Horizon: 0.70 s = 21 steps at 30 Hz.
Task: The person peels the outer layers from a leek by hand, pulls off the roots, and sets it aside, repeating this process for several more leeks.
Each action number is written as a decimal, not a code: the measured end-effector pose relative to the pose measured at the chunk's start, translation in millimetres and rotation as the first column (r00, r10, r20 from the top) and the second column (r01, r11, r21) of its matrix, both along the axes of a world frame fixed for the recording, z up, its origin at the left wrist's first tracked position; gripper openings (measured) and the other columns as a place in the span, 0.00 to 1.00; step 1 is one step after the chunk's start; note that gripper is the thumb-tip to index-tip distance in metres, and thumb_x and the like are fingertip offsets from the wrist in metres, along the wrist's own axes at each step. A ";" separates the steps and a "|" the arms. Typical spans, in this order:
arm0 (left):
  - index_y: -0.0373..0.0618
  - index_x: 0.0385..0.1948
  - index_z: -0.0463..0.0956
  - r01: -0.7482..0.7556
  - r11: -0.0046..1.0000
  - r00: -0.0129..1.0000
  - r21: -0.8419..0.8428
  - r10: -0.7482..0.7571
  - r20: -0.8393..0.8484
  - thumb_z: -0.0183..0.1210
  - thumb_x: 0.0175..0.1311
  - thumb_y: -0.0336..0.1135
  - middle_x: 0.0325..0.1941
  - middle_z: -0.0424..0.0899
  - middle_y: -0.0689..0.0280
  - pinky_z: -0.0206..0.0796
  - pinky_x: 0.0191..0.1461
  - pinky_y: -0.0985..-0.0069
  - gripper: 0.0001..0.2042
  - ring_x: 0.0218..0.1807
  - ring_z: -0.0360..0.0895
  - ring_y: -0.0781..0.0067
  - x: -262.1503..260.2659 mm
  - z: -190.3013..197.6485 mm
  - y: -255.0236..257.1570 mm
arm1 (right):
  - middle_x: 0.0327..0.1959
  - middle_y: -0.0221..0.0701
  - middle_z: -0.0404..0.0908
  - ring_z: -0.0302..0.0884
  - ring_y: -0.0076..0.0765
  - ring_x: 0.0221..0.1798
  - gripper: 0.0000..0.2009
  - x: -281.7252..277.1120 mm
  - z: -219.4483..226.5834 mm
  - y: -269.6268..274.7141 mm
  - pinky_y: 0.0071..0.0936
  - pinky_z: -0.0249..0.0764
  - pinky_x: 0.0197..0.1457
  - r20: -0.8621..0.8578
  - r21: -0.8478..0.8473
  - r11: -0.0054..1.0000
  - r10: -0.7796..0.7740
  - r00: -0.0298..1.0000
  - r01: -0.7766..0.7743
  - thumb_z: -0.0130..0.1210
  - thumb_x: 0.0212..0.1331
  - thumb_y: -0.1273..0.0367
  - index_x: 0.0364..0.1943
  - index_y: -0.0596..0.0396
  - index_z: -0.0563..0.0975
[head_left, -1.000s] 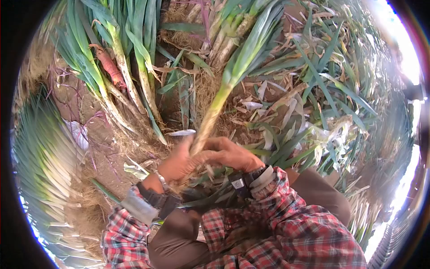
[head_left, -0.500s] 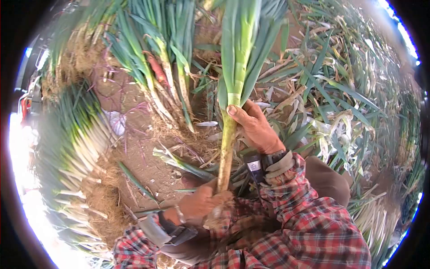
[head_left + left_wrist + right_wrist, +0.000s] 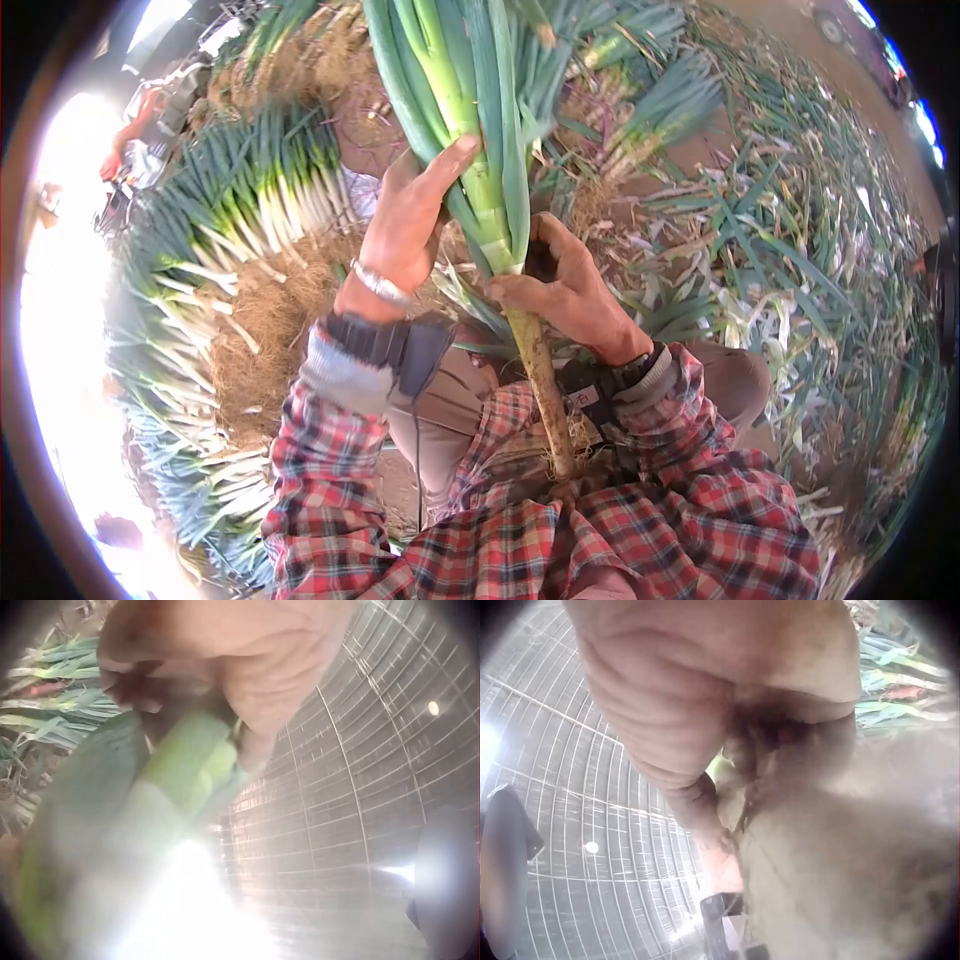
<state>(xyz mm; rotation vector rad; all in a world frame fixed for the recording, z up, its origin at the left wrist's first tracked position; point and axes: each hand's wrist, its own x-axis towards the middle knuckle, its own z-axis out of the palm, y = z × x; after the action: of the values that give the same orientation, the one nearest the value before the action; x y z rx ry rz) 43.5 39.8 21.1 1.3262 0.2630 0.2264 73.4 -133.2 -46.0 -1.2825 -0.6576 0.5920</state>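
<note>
A large leek [image 3: 484,190] with broad green leaves and a brown, soil-marked stalk stands tilted before the person, its roots [image 3: 563,462] close to the shirt. The left hand [image 3: 405,225] holds the leafy part, thumb across the front. Lower down, the right hand [image 3: 575,295] grips the neck where leaves meet stalk, thumb over it. In the left wrist view the left hand [image 3: 225,660] curls round the green leek [image 3: 176,769], which is blurred. The right hand [image 3: 720,682] in the right wrist view bends round the pale stalk [image 3: 840,862]; some fingertips are hidden.
Rows of leeks [image 3: 265,195] lie fanned out at the left, roots inward. Loose leaf scraps [image 3: 790,270] cover the ground at the right. Another bunch of leeks [image 3: 665,105] lies ahead. A ribbed roof [image 3: 352,765] shows in the left wrist view.
The left hand has moved from the root end up to the leaves. The right hand has stayed near the neck, and the leek has tilted with its leaves leftward. The head view has shifted left.
</note>
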 end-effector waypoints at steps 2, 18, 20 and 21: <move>0.35 0.51 0.75 0.012 0.999 0.996 -0.050 -0.007 0.091 0.63 0.63 0.37 0.45 0.82 0.64 0.73 0.47 0.74 0.18 0.43 0.79 0.74 -5.8 13.2 0.1 | 0.40 0.28 0.76 0.73 0.23 0.41 0.25 -0.5 19.4 2.4 0.22 0.71 0.45 -0.065 0.085 0.995 0.051 0.997 -0.046 0.66 0.51 0.69 0.52 0.64 0.70; 0.37 0.45 0.76 -0.115 0.965 0.993 0.237 0.108 0.044 0.62 0.64 0.37 0.37 0.83 0.66 0.73 0.39 0.75 0.14 0.36 0.79 0.77 -42.1 7.3 -1.8 | 0.29 0.24 0.75 0.73 0.22 0.32 0.13 -55.9 37.0 -66.4 0.24 0.70 0.34 0.063 -0.206 0.967 0.163 0.985 -0.147 0.67 0.51 0.72 0.37 0.59 0.74; 0.38 0.47 0.75 -0.137 0.976 0.989 0.169 0.125 0.077 0.62 0.64 0.36 0.39 0.82 0.66 0.73 0.39 0.75 0.15 0.37 0.79 0.76 -52.1 7.9 -2.3 | 0.31 0.26 0.78 0.76 0.24 0.33 0.14 -52.4 15.7 -109.7 0.24 0.73 0.36 -0.041 -0.068 0.983 0.166 0.985 -0.169 0.67 0.52 0.70 0.37 0.59 0.74; 0.38 0.48 0.75 -0.154 0.983 0.983 0.099 0.142 0.116 0.62 0.64 0.36 0.41 0.82 0.66 0.73 0.39 0.74 0.15 0.38 0.79 0.76 -55.9 7.9 -2.8 | 0.33 0.28 0.79 0.77 0.25 0.34 0.13 -46.7 5.3 -129.6 0.25 0.74 0.38 -0.067 -0.149 0.988 0.035 0.997 -0.045 0.66 0.54 0.70 0.39 0.59 0.74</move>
<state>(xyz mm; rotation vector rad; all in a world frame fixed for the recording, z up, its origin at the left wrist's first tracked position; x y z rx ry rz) -12.4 37.0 29.0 1.3975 0.2604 0.4422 26.7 -262.8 -40.7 -1.3874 -0.5959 0.7241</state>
